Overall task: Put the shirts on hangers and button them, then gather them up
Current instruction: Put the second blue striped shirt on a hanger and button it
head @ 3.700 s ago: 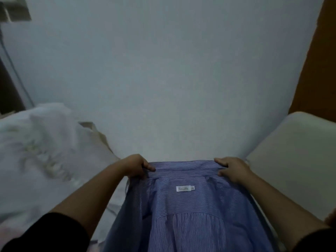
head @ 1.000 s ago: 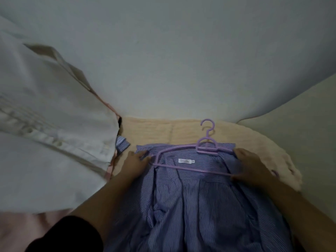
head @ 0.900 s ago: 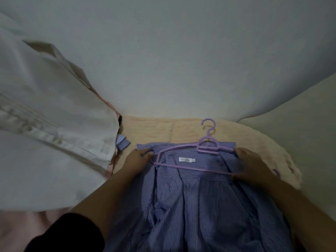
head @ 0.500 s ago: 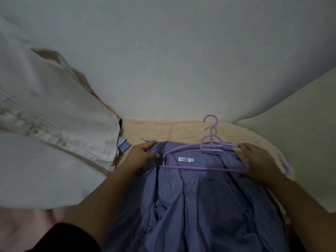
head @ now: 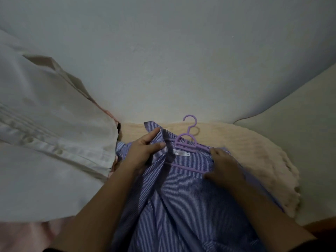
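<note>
Left grip (head: 145, 150): we pinch the shirt (head: 181, 206) collar, lifting it.
Right grip (head: 224, 164): blurred; we cannot tell its hold.
Hanger (head: 187, 140): inside the collar.

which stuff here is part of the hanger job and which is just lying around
In the job:
blue striped shirt
purple hanger
left hand, gripping the shirt
right hand

Lying about:
white shirt
beige blanket

A small white label (head: 180, 153) is sewn inside the neck of the blue striped shirt (head: 185, 200), just at six o'clock of the purple hanger (head: 189, 140). Faint marks show on it, with a darker tab at its three o'clock end, but none of the print can be read.
</note>
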Action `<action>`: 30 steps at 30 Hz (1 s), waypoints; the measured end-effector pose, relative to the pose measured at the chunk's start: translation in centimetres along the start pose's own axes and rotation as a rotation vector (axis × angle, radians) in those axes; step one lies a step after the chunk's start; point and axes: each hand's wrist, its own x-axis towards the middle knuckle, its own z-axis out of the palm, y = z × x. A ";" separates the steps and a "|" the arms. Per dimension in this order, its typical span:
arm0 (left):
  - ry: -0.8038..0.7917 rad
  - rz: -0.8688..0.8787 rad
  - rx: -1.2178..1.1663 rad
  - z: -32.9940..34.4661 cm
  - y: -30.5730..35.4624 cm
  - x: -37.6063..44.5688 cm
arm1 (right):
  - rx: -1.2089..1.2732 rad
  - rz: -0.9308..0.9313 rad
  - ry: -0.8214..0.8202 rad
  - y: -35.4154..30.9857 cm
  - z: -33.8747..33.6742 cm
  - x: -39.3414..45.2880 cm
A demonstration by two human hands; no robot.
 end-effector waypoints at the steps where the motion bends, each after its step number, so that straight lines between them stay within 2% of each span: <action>1: 0.016 -0.042 0.004 -0.6 -1.3 0.2 | 0.021 0.011 -0.011 -0.2 0.7 0.3; 5: 0.038 -0.257 0.264 -3.6 -8.0 -0.8 | 0.063 -0.017 -0.154 -0.2 4.2 0.9; 7: 0.057 -0.258 0.345 -4.0 -9.4 -0.9 | 0.102 -0.010 -0.188 0.3 5.1 1.1; 10: 0.096 -0.158 0.554 -3.8 -9.5 -0.3 | 0.163 -0.015 -0.192 1.1 5.4 1.3; 13: 0.157 -0.017 0.901 -3.2 -9.0 -0.2 | 0.287 -0.029 -0.182 1.6 5.1 1.0; 17: 0.279 0.277 1.323 -2.3 -7.1 -0.4 | 0.411 0.017 -0.067 2.8 4.2 0.3; 20: 0.134 0.486 1.468 -1.5 -6.2 0.4 | 0.458 0.101 0.006 4.2 3.2 0.4; 22: -0.019 0.528 1.552 -0.9 -5.8 1.5 | 0.467 0.148 0.018 5.1 2.4 0.8; 26: -0.281 0.338 1.664 -0.7 -6.0 4.2 | 0.451 0.237 -0.092 6.4 0.8 1.4; 30: -0.396 0.209 1.741 -1.8 -7.5 5.7 | 0.511 0.263 -0.268 6.9 0.0 1.1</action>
